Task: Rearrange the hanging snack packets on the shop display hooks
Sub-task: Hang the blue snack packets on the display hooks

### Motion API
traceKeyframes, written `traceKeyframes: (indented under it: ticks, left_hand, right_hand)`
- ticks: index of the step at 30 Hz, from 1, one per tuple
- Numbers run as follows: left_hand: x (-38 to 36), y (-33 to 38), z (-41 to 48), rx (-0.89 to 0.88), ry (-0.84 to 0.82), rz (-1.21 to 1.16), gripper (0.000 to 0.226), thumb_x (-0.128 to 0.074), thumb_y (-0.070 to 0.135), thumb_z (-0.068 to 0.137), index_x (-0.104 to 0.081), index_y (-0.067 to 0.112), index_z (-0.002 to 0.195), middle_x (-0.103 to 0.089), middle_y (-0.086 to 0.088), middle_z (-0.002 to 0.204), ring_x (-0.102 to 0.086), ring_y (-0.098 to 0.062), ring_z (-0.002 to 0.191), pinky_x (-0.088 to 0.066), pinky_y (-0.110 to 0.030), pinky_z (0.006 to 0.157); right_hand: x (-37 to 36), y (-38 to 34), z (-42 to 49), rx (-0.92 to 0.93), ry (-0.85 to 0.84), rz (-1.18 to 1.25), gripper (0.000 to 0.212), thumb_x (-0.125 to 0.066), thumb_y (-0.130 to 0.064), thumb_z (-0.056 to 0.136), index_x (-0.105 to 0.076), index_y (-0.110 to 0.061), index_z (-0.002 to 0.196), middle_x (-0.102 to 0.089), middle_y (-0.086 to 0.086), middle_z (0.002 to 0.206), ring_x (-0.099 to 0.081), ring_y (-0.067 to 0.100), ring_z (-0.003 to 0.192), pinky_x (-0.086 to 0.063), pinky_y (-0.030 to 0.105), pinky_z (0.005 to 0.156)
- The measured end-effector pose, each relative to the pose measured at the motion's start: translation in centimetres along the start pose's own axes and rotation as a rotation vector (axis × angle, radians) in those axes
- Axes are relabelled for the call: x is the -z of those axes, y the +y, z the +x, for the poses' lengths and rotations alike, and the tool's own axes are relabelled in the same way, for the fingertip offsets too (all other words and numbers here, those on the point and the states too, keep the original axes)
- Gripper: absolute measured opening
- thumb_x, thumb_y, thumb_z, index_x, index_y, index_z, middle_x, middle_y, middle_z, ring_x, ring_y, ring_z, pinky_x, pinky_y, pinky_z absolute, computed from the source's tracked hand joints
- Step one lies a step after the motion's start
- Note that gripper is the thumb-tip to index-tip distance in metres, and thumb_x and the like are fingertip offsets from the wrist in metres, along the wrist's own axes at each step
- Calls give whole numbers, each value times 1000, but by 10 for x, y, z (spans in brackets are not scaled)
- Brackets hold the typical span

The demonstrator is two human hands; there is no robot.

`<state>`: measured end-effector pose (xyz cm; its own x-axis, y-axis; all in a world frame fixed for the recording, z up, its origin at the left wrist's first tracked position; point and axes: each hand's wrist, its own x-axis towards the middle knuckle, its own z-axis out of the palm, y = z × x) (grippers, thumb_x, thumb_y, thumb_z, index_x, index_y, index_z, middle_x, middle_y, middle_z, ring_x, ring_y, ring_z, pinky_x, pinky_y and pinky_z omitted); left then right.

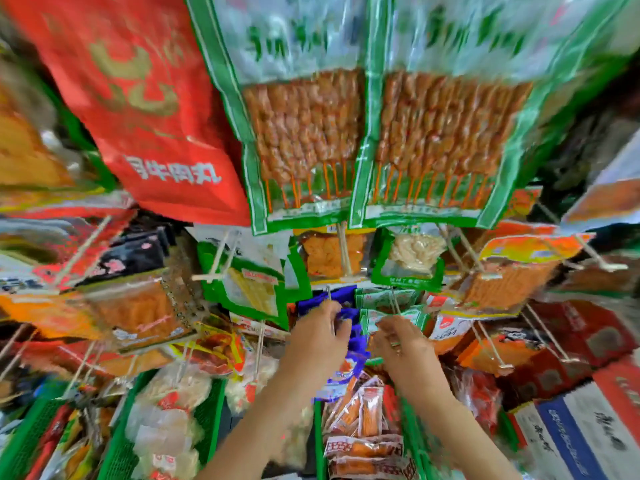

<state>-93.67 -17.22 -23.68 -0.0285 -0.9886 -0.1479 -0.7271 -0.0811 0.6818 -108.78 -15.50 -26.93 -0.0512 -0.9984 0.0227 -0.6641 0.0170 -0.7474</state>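
Both my hands reach up to the hooks in the middle of the display. My left hand (320, 337) grips the top of a blue snack packet (353, 336) hanging from a white hook (328, 294). My right hand (403, 341) pinches a green-and-white packet (384, 315) hanging from the neighbouring hook (394, 303). More green packets (384, 296) hang behind it. The frame is blurred, so the fingertips are not sharp.
Two large green skewer packets (304, 133) and a red bag (145, 109) hang overhead. Orange and green packets crowd hooks on both sides. Green baskets (211, 417) of loose snacks stand below, with cardboard boxes (581, 431) at lower right.
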Motion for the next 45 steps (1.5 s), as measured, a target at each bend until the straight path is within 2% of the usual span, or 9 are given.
traceKeyframes:
  ticks: [4,8,16,21,25,28,32,38,45]
  left_hand:
    - [64,63,-8,-120,146,103,14,-54,35,90,-55,21,90,-68,-3,94,-63,-23,89,-49,-32,72]
    - [117,106,-29,-220,222,195,24,-51,37,91,-61,21,105,-68,4,99,-62,-17,93,-48,-29,76]
    - [186,160,-37,-368,683,-33,38,-58,30,89,-49,18,124,-58,1,116,-58,-17,102,-47,-35,90]
    - [177,183,-26,-287,472,-160,49,-60,29,89,-41,13,131,-55,-4,124,-56,-18,106,-46,-32,90]
    - [158,199,-26,-298,336,-218,55,-59,31,90,-34,17,138,-48,-1,134,-52,-15,114,-42,-27,90]
    - [151,204,-29,-289,323,-241,59,-60,32,90,-32,18,140,-44,1,139,-49,-16,119,-41,-29,94]
    - [150,201,-34,-237,390,-374,80,-70,40,81,-25,18,144,-33,-3,147,-38,-20,132,-34,-39,108]
    - [147,190,-61,-110,-47,-728,90,-70,41,77,-19,15,147,-28,6,145,-21,-22,140,-17,-44,113]
    - [146,161,-63,-49,157,-949,108,-74,44,72,-6,12,149,-10,-6,157,-14,-27,142,-13,-50,113]
  right_hand:
    - [70,-76,7,158,122,23,18,-60,-13,88,-62,-12,106,-67,7,92,-60,16,75,-41,23,67]
    - [135,-137,7,327,232,73,10,-59,-13,88,-60,-22,93,-65,-4,70,-57,2,63,-39,7,60]
    - [214,-162,64,312,729,95,80,-79,-17,70,-35,6,133,-46,23,124,-43,37,117,-31,35,98]
    - [225,-165,84,259,501,459,97,-82,-21,68,-15,-14,139,-39,13,135,-43,28,124,-37,49,105]
    - [229,-161,77,186,405,527,70,-75,-28,76,-36,-13,132,-52,-1,124,-52,19,111,-45,41,93]
    - [237,-165,64,259,322,493,20,-71,-24,80,-68,-9,92,-71,9,90,-64,26,80,-46,39,71]
    - [254,-167,41,294,268,680,6,-66,-18,85,-68,-14,87,-71,7,89,-65,23,82,-47,35,77]
    - [261,-170,9,362,125,933,8,-60,-10,87,-65,-10,93,-72,5,90,-69,20,85,-54,31,73]
    - [228,-164,10,213,-161,896,100,-77,-35,64,-24,-9,145,-33,7,148,-33,26,135,-25,45,112]
